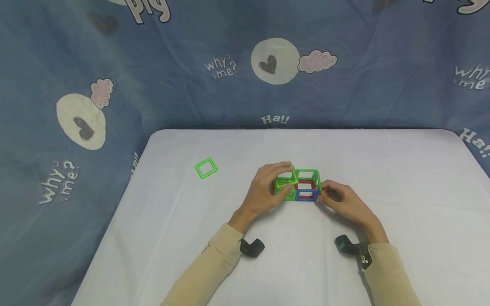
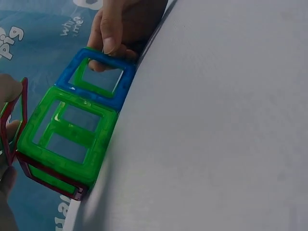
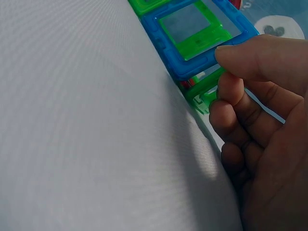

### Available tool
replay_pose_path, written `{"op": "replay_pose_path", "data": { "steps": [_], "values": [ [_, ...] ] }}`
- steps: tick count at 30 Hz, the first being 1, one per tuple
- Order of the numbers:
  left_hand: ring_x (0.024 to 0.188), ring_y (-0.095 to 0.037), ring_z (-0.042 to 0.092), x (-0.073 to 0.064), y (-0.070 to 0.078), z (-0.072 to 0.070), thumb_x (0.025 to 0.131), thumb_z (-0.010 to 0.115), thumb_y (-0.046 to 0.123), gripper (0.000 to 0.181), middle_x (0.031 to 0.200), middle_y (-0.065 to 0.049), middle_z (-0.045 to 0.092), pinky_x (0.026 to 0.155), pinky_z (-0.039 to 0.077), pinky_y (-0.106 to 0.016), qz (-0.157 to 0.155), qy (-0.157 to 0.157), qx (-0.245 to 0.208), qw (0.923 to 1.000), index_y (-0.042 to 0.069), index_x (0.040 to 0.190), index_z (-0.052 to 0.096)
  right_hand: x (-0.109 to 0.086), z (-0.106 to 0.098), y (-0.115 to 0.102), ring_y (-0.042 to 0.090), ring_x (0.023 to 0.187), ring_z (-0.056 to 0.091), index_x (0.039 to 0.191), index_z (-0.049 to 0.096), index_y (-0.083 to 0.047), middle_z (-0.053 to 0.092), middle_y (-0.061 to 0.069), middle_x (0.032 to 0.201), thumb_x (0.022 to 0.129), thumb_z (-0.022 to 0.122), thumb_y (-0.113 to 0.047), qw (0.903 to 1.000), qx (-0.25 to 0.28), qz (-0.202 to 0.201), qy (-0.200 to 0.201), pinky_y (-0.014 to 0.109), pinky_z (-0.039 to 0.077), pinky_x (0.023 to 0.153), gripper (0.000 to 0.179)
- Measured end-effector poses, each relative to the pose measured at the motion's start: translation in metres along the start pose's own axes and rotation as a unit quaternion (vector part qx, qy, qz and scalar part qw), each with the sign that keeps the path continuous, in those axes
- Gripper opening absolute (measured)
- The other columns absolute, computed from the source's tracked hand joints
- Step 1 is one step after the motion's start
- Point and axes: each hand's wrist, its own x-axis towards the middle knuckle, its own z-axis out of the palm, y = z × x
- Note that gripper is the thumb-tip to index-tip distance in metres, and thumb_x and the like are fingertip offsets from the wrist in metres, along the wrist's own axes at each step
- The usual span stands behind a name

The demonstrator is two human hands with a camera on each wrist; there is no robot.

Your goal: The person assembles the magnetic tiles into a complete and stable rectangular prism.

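Observation:
A box-like structure of magnetic frame tiles stands on the white table, with a green front tile (image 2: 53,161) on its left and a blue front tile (image 1: 306,199) on its right. A red tile shows inside the right section. Above the left section, my left hand (image 1: 264,187) holds a tilted tile (image 2: 24,103) between thumb and fingers; its edge looks dark red and green in the left wrist view. At the right end, my right hand (image 1: 346,204) pinches the structure's corner, the thumb (image 3: 240,55) against the blue tile and the fingers curled beside the green end tile.
A loose green square tile (image 1: 198,171) lies flat on the white-covered table (image 1: 153,238), to the left of the structure. A blue printed cloth (image 1: 183,97) hangs behind the table. Dark wrist mounts (image 1: 252,247) sit at both sleeves.

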Motion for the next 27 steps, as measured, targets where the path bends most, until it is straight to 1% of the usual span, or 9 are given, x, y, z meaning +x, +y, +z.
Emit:
{"op": "replay_pose_path", "data": {
  "steps": [7,10,18,23,27],
  "values": [
    [0.127,-0.01,0.048,0.004,0.003,-0.001,0.087,0.066,0.029,0.038,0.134,0.002,0.056,0.11,0.034,-0.028,-0.019,-0.033,-0.011,0.9992,0.017,0.123,0.059,0.0,0.001,-0.001,0.01,0.085,0.052,0.103,0.063,-0.015,0.059,0.001,0.089,0.091,0.063,-0.019,1.0,0.0,-0.003,0.0,0.019,0.041,0.081,0.013],
    [0.126,-0.01,0.049,0.006,0.005,-0.001,0.087,0.068,0.029,0.038,0.134,0.002,0.057,0.109,0.035,-0.028,-0.016,-0.041,-0.005,0.999,0.017,0.122,0.06,0.0,0.001,-0.001,0.009,0.085,0.051,0.103,0.063,-0.016,0.058,0.0,0.088,0.091,0.063,-0.019,1.0,-0.001,-0.001,-0.001,0.018,0.041,0.08,0.012],
    [0.127,-0.012,0.049,0.01,0.008,0.002,0.086,0.069,0.029,0.039,0.133,-0.001,0.057,0.109,0.035,-0.026,0.006,-0.061,0.016,0.998,0.016,0.122,0.06,-0.001,0.0,-0.004,0.009,0.083,0.051,0.102,0.064,-0.015,0.058,0.0,0.086,0.091,0.064,-0.017,1.0,-0.001,-0.009,0.003,0.018,0.041,0.079,0.012],
    [0.128,-0.011,0.047,0.015,0.012,0.004,0.088,0.066,0.03,0.037,0.135,0.0,0.056,0.11,0.033,-0.026,0.007,-0.08,0.017,0.9966,0.017,0.122,0.06,0.0,-0.001,-0.002,0.009,0.084,0.052,0.102,0.063,-0.017,0.059,-0.001,0.087,0.091,0.063,-0.018,1.0,-0.009,-0.002,0.003,0.019,0.042,0.081,0.011],
    [0.129,-0.011,0.047,0.018,0.015,0.005,0.09,0.065,0.032,0.036,0.136,0.001,0.055,0.111,0.033,-0.026,0.006,-0.098,0.027,0.9948,0.017,0.122,0.06,0.001,-0.001,-0.001,0.009,0.085,0.053,0.103,0.063,-0.016,0.06,-0.001,0.089,0.092,0.062,-0.018,1.0,-0.006,-0.002,-0.002,0.02,0.042,0.081,0.011]
  ]
}}
